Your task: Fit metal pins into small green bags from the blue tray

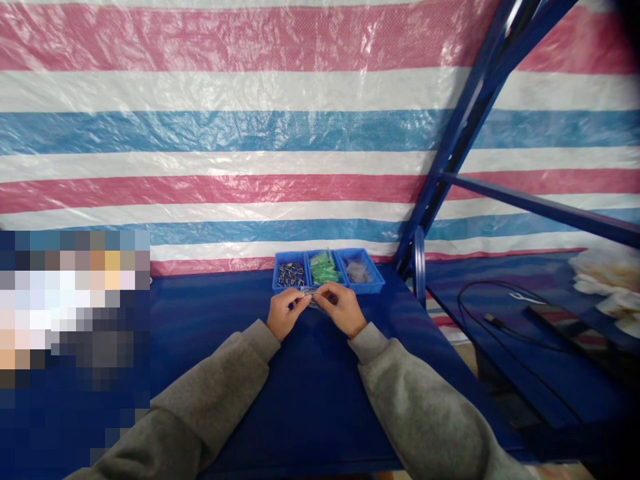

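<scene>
- The left hand (289, 312) is nearly closed, its thumb and finger bent round a small gap, their tips pinching the left side of a packet (311, 293).
- The right hand (341, 309) is curled, thumb and fingertips pressed together on the packet's right side.
- The packet, small, thin and shiny like clear plastic, is held between the hands just on the near side of the bins, towards the far edge of the surface (315, 400); its contents are too small to tell.
- Three blue plastic bins with straight walls stand side by side at the far edge, near the far right corner.
- The left bin (275, 265) holds loose, glossy metal pieces (291, 273), slim and short; the middle bin holds flat green packs (324, 267); the right bin (376, 288) holds crinkly clear bags (357, 271).
- The surface is smooth, dark blue and faintly glossy; room for the hands runs between the soft grey sleeves (227, 380) to the near edge.
- Along the right edge a blue metal post (440, 173) rises at a slant.
- Behind the far edge hangs a creased, woven plastic sheet (225, 133), striped red, white and blue.
- Beyond the right edge, a thin black cable (463, 293) loops.
- The left end is pixelated.
</scene>
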`<state>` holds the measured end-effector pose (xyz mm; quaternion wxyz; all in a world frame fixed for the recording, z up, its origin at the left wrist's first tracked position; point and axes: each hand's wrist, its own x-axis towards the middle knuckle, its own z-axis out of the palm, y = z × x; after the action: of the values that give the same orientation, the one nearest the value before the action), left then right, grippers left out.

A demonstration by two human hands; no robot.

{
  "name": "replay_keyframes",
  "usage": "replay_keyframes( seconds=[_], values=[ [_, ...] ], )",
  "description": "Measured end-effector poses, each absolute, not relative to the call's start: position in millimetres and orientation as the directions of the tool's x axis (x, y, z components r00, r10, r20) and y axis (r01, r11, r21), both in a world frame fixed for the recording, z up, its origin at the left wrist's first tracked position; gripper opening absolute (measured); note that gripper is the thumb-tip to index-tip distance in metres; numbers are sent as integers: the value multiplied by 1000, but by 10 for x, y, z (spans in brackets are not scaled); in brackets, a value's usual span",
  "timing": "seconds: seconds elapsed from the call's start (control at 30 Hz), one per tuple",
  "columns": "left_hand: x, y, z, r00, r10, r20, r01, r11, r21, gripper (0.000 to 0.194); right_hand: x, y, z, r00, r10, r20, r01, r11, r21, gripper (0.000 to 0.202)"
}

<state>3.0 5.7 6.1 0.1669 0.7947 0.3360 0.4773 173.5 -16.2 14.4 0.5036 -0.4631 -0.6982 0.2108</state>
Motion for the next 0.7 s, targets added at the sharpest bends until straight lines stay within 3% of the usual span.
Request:
replay_keyframes(
  seconds=[0.23,0.7],
  values=[
    [52,38,54,273,727,630,348,-685,640,19,1729,-153,112,-70,865,496,444,472,-761,15],
    [36,30,32,239,814,530,219,-576,787,29,1725,-137,80,-118,862,493,427,492,-759,16]
  ],
)
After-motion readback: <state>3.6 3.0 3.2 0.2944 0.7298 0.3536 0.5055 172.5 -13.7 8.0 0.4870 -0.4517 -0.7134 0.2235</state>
